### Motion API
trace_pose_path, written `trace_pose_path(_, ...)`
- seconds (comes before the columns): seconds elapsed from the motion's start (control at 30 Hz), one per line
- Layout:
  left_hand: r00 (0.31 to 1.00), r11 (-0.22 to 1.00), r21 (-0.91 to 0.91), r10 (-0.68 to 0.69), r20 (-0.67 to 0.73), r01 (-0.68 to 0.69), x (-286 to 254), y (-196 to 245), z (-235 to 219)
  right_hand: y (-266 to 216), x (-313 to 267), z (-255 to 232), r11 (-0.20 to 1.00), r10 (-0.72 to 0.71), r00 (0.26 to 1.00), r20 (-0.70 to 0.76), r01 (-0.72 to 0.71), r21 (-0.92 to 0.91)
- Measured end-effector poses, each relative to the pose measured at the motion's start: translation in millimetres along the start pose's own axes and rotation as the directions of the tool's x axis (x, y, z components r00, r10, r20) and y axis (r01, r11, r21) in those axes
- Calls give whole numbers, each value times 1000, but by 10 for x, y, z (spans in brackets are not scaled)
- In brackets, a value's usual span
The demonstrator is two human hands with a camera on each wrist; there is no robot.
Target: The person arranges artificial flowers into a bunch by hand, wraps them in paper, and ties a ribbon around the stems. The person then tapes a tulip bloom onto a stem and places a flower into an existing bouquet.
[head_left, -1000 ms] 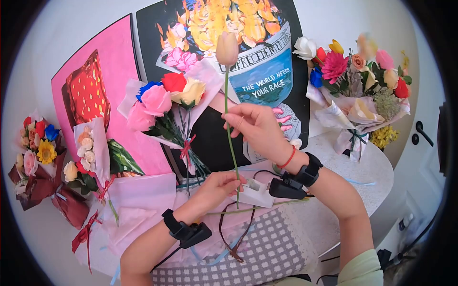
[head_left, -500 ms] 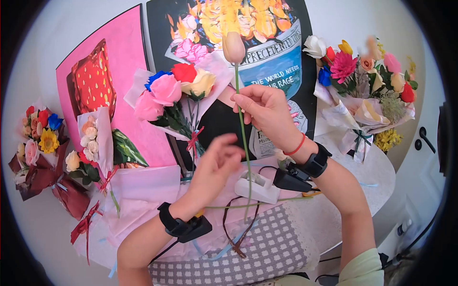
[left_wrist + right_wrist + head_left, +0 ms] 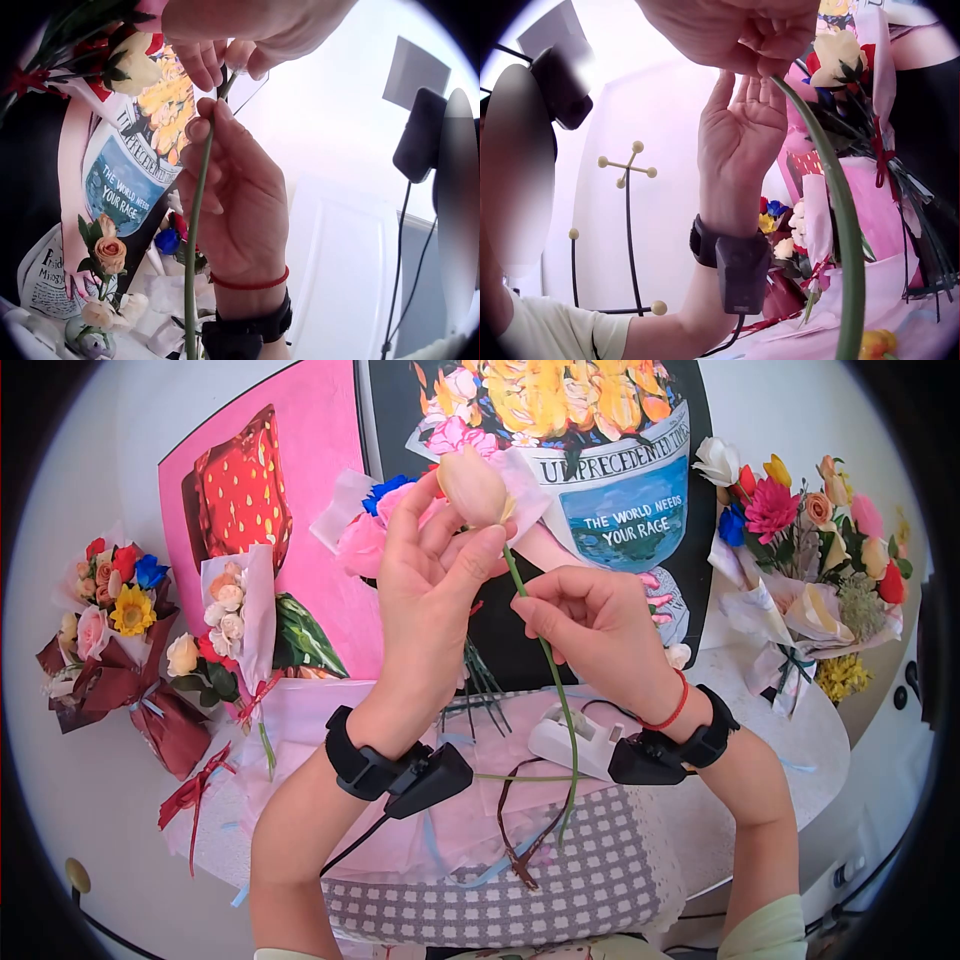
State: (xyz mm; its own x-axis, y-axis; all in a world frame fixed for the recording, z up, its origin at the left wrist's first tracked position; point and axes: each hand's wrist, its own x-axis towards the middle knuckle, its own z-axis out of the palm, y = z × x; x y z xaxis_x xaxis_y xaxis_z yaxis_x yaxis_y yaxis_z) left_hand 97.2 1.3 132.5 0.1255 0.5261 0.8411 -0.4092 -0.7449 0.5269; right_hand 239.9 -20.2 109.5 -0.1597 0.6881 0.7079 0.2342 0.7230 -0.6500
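Note:
A pale tulip with a long green stem stands tilted in front of me, its stem end hanging over the checked cloth. My right hand pinches the stem below the bloom between thumb and index finger. Around the base of the bloom, the thumb and fingers of my left hand hold the tulip. Behind the left hand, partly hidden, leans a bouquet of pink and blue roses in pale wrap. Its cream rose and red ribbon show in the right wrist view.
A white tape dispenser and a brown cord lie below the hands, near pink wrapping paper. Wrapped bouquets stand at left and right. Two pictures lean behind, one pink. A grey checked cloth covers the front.
The left hand let go of the lower stem and rose to the tulip's bloom. The tulip now leans left, with the right hand still pinching its stem. The head view has shifted leftward.

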Motion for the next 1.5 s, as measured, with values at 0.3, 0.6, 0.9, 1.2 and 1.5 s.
trace_pose_path(0.3, 998, 993, -106, -50, -23, 47, -22, 65, -34, -32, -39, 50, 998, -29, 1000, 5, 29, -61)
trace_pose_path(0.6, 997, 998, -43, -52, -50, 50, -41, 98, 1, -64, -54, 61, 999, -35, 999, 9, 35, -41)
trace_pose_path(0.9, 995, 992, -95, -91, -47, 86, -7, 104, -70, -88, -70, 71, 999, -37, 999, 18, 37, 7)
trace_pose_path(1.2, 991, 990, -62, -132, -29, 130, -34, 95, -87, -109, -63, 68, 999, -37, 999, -4, 37, 25)
trace_pose_path(1.5, 987, 989, 85, -112, -116, 122, 13, 95, -110, -166, -87, 94, 998, -34, 999, 14, 33, 46)
